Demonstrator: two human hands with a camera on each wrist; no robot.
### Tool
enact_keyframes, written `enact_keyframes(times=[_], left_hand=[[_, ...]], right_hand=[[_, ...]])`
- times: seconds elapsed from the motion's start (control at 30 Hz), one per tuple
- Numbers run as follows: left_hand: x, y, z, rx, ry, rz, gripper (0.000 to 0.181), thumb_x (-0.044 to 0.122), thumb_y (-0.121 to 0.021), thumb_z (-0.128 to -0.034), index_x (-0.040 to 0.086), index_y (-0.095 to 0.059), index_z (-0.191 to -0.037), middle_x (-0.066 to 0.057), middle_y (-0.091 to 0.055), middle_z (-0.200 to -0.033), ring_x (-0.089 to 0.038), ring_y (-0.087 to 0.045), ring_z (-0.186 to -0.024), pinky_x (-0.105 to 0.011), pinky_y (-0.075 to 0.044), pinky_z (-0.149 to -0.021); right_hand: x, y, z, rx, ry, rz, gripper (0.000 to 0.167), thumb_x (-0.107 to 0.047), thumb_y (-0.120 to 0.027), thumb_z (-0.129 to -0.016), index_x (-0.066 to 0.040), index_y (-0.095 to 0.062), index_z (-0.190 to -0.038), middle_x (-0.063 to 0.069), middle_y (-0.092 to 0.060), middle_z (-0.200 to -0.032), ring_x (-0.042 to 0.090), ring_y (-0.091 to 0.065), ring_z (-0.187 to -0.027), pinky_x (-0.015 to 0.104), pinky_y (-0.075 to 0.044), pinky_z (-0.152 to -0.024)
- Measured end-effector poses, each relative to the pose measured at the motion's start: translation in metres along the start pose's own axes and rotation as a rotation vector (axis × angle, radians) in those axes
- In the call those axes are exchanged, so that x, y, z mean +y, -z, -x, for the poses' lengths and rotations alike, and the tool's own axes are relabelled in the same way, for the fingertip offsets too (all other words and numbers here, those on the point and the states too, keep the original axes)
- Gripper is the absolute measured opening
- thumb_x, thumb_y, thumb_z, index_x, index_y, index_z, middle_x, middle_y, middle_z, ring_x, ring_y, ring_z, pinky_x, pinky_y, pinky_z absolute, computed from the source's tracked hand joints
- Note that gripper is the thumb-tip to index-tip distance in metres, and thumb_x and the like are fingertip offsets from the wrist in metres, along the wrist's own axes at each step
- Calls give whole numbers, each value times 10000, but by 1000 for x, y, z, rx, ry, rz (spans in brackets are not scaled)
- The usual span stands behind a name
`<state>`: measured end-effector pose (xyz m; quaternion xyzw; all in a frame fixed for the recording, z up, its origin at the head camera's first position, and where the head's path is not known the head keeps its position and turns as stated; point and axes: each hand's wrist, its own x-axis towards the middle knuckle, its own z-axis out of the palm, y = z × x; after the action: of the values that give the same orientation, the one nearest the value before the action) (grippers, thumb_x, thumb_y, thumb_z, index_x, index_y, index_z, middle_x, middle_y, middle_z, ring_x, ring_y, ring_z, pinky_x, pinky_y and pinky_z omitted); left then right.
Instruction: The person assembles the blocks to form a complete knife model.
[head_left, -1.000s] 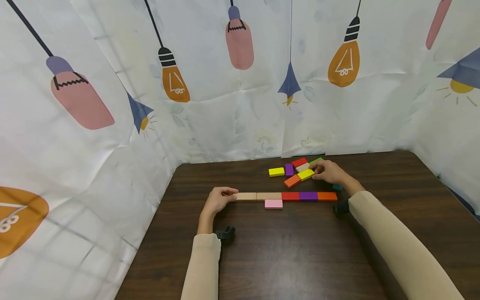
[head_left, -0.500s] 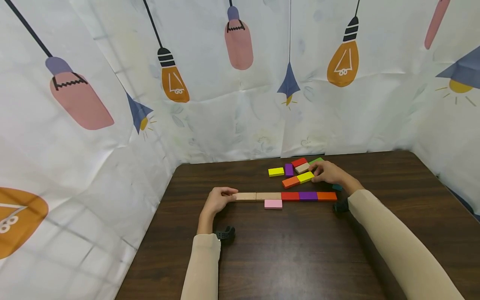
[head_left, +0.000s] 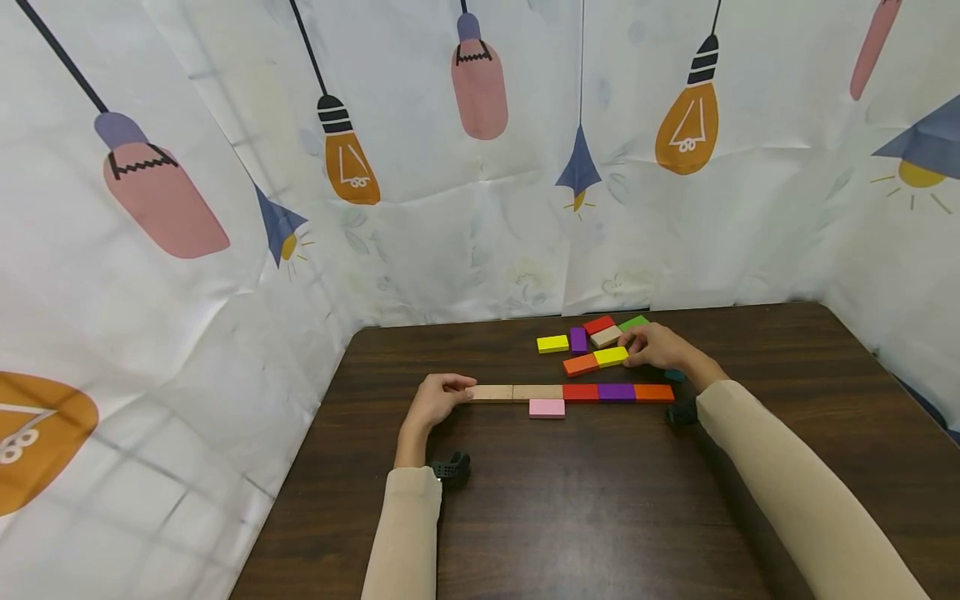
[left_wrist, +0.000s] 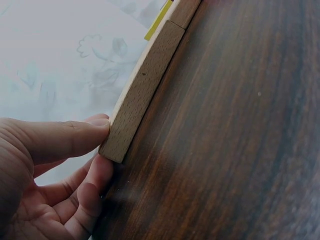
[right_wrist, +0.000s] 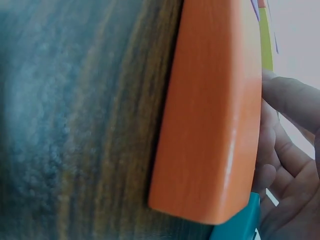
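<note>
In the head view, a straight row of flat blocks lies across the table. At its left end my left hand (head_left: 438, 398) holds the end of a plain wooden block (left_wrist: 145, 87) between thumb and fingers. A second wooden block (head_left: 537, 392), then red (head_left: 581, 392), purple (head_left: 617, 392) and orange (head_left: 654, 392) blocks continue the row. Behind it, my right hand (head_left: 657, 345) pinches the right end of a yellow block (head_left: 611, 357). That block's left end meets another orange block (head_left: 581, 366). In the right wrist view, the row's orange block partly hides the right fingers.
A pink block (head_left: 547, 408) lies against the row's near side. Loose yellow (head_left: 552, 343), purple (head_left: 578, 340), red (head_left: 599, 324), wooden (head_left: 606, 337) and green (head_left: 633, 322) blocks lie behind. A teal block (head_left: 674, 375) sits under the right wrist. A patterned curtain (head_left: 480, 242) borders the table.
The yellow block and the orange one beside it have shifted slightly towards me and turned nearer to parallel with the row. My left hand and the row have stayed put.
</note>
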<state>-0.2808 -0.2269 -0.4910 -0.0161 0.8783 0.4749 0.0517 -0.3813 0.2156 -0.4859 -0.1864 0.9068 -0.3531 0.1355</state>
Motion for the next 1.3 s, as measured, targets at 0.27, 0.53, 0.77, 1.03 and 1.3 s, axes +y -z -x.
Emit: enact_keyframes(times=[0.27, 0.53, 0.77, 1.03, 1.3], left_hand=[[-1, -1, 0, -1, 3, -4, 179, 171, -744, -949, 172, -800, -1119, -59, -692, -1064, -195, -603, -894, -352, -518, -786], [0, -2, -2, 6, -5, -8, 179, 159, -748, -943, 166, -804, -1113, -59, -701, -1049, -192, -603, -880, -336, -515, -770], [0, -2, -3, 5, 4, 3, 171, 157, -753, -940, 172, -807, -1102, -55, -695, -1024, -195, -594, -862, -324, -502, -756], [0, -2, -3, 4, -2, -2, 177, 157, -754, -938, 178, -807, -1106, -56, -698, -1032, -197, -597, -868, -329, -505, -760], [-1, -1, -2, 9, -2, -15, 188, 161, -752, -940, 176, -803, -1120, -53, -701, -1043, -192, -605, -878, -338, -513, -772]], right_hand=[[-1, 3, 6, 36, 8, 7, 334, -170, -798, -901, -27, -674, -1176, 66, -668, -877, 192, -539, -770, 316, -450, -694], [-7, 9, 17, 89, 39, 9, 354, -197, -804, -896, -19, -680, -1175, 49, -661, -855, 179, -544, -747, 301, -464, -664], [-15, 9, 32, 102, 75, 16, 334, -183, -822, -874, -34, -678, -1136, 31, -653, -838, 178, -559, -751, 289, -470, -668], [-27, 2, 54, 107, 82, 5, 301, -192, -832, -863, -73, -684, -1097, 22, -635, -838, 173, -553, -717, 270, -474, -616], [-35, -10, 70, 118, 118, 37, 282, -195, -843, -853, -91, -689, -1064, -8, -631, -821, 145, -525, -690, 248, -438, -613]])
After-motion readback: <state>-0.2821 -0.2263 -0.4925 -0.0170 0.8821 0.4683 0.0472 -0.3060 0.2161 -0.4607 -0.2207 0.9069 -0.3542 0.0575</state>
